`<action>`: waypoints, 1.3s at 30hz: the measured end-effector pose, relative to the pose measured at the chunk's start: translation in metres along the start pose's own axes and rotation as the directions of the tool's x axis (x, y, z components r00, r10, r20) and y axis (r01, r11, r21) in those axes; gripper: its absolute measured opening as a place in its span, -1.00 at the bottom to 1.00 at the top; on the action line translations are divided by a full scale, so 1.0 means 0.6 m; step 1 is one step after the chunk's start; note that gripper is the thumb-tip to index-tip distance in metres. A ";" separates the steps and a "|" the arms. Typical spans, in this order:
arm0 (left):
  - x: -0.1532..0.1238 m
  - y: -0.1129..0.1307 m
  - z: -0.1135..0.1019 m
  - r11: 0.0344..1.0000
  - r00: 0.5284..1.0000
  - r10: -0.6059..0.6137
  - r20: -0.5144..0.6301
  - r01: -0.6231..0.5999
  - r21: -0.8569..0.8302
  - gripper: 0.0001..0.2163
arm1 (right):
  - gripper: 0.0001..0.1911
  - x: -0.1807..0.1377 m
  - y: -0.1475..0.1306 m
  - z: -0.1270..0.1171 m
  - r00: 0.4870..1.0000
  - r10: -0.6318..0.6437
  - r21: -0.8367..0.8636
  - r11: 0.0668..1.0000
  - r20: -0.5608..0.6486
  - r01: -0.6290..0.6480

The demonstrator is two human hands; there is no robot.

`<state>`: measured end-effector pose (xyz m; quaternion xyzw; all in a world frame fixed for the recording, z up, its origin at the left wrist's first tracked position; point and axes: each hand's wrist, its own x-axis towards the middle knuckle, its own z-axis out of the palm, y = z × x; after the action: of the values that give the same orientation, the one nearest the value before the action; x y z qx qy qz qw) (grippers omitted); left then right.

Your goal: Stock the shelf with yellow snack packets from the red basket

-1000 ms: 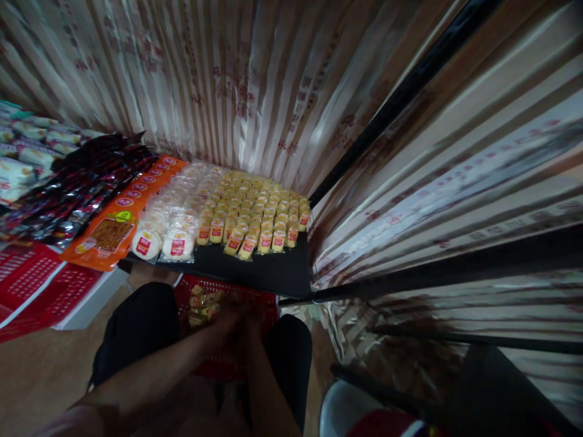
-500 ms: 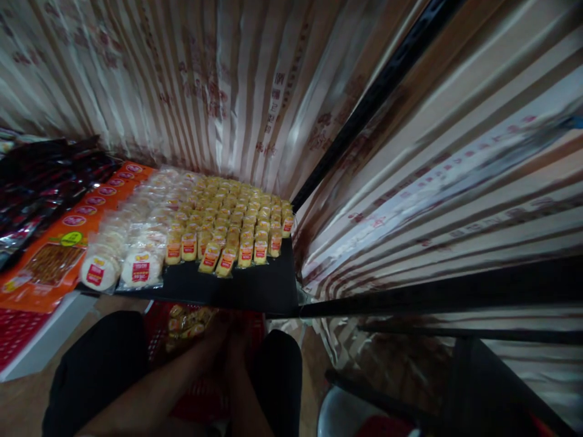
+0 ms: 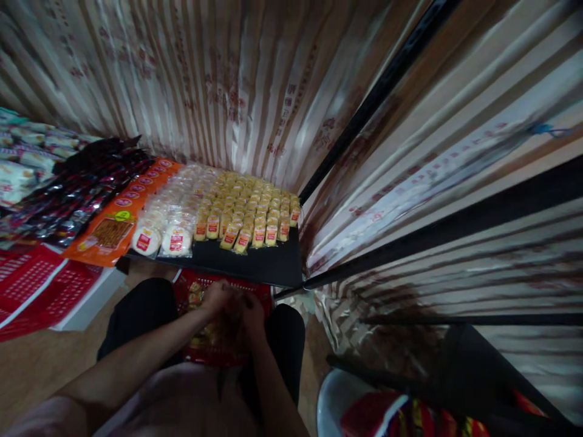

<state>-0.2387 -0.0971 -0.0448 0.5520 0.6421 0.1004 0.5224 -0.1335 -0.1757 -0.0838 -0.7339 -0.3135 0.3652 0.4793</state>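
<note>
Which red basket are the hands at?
The red basket between the knees, holding small golden packets: the left hand and right hand are over it. The far-left red basket, outside the knees, has neither.

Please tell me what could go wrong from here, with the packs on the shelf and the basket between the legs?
The white round packs lie close to the front edge of the black shelf, so a bump might knock some off. The red basket is between the legs, so a sudden leg movement could tip it and perhaps spill the wrapped pieces inside.
</note>
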 end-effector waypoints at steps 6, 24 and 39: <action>-0.038 0.033 -0.034 0.967 0.998 -0.049 0.043 0.058 -0.249 -0.83 | -0.70 -0.039 -0.047 -0.017 0.979 -0.108 0.144 0.986 0.174 0.083; -0.063 0.161 -0.050 0.852 0.882 0.446 0.151 -0.368 -0.372 -0.72 | -0.61 -0.003 -0.139 -0.076 0.937 -0.295 0.362 0.908 0.188 0.213; 0.054 0.371 0.003 0.715 0.714 0.699 -0.044 -0.699 0.014 -0.76 | -0.50 0.145 -0.217 -0.104 0.705 -0.629 -0.414 0.766 -0.327 0.492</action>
<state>-0.0978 0.0111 0.0934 0.7501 0.3980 0.3039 0.4320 -0.0489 -0.0903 0.0342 -0.7279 -0.4559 -0.0304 0.5112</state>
